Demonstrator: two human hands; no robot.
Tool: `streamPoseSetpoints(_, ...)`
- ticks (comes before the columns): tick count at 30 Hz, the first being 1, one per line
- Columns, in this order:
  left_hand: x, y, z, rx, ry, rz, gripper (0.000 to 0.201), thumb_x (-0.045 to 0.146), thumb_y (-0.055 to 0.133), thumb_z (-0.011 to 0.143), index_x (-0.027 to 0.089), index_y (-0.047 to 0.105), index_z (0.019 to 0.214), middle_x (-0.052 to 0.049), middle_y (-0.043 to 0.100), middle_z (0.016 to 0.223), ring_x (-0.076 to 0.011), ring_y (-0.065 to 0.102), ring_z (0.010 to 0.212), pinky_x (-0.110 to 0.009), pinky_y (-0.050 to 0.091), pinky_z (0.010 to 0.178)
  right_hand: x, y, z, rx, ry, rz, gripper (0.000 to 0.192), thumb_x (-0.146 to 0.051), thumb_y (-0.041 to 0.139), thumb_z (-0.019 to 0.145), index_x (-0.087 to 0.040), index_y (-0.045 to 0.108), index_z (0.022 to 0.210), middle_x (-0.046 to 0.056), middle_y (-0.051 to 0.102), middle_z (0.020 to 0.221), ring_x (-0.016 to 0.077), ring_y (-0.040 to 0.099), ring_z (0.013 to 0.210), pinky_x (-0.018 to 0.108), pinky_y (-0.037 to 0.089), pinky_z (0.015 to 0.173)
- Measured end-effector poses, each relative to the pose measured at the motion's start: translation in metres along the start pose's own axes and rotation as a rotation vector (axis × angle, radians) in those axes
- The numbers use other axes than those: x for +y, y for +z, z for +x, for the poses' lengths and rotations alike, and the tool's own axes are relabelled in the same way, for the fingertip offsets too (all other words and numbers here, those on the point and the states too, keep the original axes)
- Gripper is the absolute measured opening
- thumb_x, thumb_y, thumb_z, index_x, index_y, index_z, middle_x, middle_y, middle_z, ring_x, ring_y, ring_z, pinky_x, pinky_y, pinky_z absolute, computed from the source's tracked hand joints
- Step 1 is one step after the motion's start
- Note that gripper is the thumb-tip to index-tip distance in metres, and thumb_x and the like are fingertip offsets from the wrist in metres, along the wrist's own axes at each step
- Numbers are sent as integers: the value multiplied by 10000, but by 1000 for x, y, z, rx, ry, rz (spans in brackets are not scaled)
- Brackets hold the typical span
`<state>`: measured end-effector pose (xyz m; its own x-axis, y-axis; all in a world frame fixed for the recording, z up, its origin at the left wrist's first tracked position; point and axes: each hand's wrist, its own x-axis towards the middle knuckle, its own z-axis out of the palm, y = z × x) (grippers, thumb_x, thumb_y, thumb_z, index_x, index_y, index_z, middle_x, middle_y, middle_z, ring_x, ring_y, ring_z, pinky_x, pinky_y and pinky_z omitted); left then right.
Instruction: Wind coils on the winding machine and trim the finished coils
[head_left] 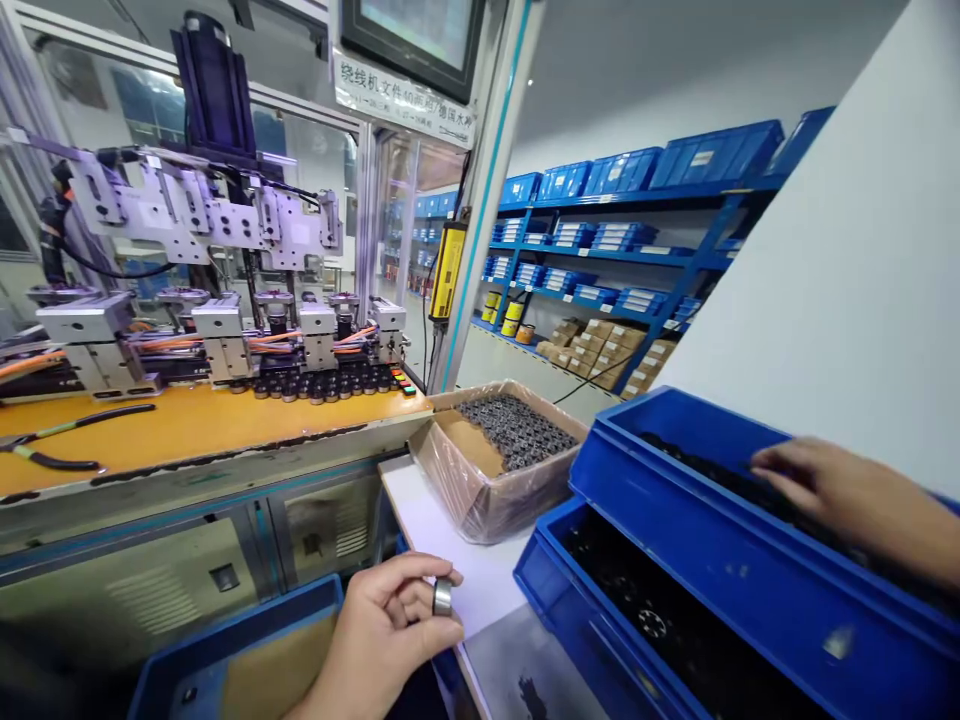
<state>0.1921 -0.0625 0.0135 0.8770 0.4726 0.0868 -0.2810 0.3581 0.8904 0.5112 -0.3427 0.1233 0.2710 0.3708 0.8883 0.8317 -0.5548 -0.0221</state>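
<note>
Pinching a small metal ring [442, 597] between thumb and forefinger, the left hand [379, 640] sits low at 6 o'clock, over the gap between the white surface [427, 520] and a blue bin [217, 660] at 7 o'clock. Left fingers [420, 575] narrow, closed on the ring's edge only.

Right hand [847, 495] at 3 o'clock reaches into the upper blue tray [720, 560], fingers flat and spread over dark parts inside; cannot tell whether it grips anything.

Risks, judged from this frame:
- Ring held by a light two-finger pinch on its rim. It could slip and roll off the white surface, or drop into the blue bin or to the floor below.
- Upper blue tray rests stacked and offset on the lower blue tray [592, 600]. Pressing or raking with the right hand may shift or tip it, spilling parts.
- Cardboard box [480, 480] at 12 o'clock from the ring, lined with plastic and full of dark parts, sits at the surface's far end, touching the tray corner. A nudged tray could push it.
- Both hands busy and well apart; attention split, so either grasp could go unwatched.
- Winding machine [210, 290] on the orange bench [187, 425] at 10 o'clock, well apart from both hands; low risk now.
</note>
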Motion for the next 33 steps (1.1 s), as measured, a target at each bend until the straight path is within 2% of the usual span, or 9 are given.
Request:
streamPoseSetpoints(2,4,3,-1,10,-20,-41,324,42,849,563,197,798,843,-52,795,871,-116,706,655,-191,565,653,-27,-12,22,-122,-185,-37,653,-727,471,854,-148,716,677,43,667,653,114,620,539,293,426,499)
streamPoseSetpoints(4,9,7,-2,14,-9,-68,338,11,838,551,193,798,833,-57,808,862,-139,737,660,-192,581,642,-78,-20,24,-45,-299,-9,390,-461,537,975,-141,699,822,69,689,762,129,666,659,287,488,578)
streamPoseSetpoints(8,19,16,-7,9,74,-30,403,-49,813,535,213,809,841,-50,821,862,-161,767,706,-179,600,662,-195,-15,-21,-207,-435,449,189,-223,483,1017,-160,617,900,67,673,793,115,674,729,194,552,639)
streamPoseSetpoints(10,23,19,-10,-6,105,24,434,-69,811,524,231,817,838,-35,823,857,-158,772,719,-157,598,672,-232,-5,-47,-226,-428,620,97,-151,518,992,-134,607,955,82,681,834,137,686,797,212,567,708)
streamPoseSetpoints(12,26,20,-14,-27,132,69,459,-72,824,511,248,822,839,-14,822,823,-146,769,701,-135,591,669,-251,5,-62,-240,-375,728,76,-118,525,982,-129,600,971,77,680,831,143,683,785,230,564,705)
streamPoseSetpoints(19,27,20,-20,-68,235,185,449,-31,845,542,264,821,879,-6,820,809,-138,764,692,-130,586,690,-251,13,-63,-205,-326,811,115,-146,508,999,-148,606,941,49,686,805,127,685,751,215,555,683)
streamPoseSetpoints(24,26,25,-16,-51,290,250,442,-20,860,514,250,821,862,-7,817,774,-138,759,643,-120,585,645,-242,8,-61,-217,-333,728,163,-222,492,1025,-131,614,1084,61,679,865,113,677,755,194,547,653)
streamPoseSetpoints(28,21,26,-14,-90,242,234,456,-16,862,512,263,819,870,13,810,724,-152,762,623,-137,594,616,-237,13,-66,-184,-330,741,161,-188,480,1023,-124,625,1049,60,654,861,108,651,751,186,534,656)
streamPoseSetpoints(33,13,14,-13,-135,140,297,421,82,884,579,285,811,941,-3,820,790,-207,781,712,-225,629,701,-233,19,-73,-164,-401,747,130,-133,517,986,-90,621,1053,70,649,871,135,636,782,227,529,686)
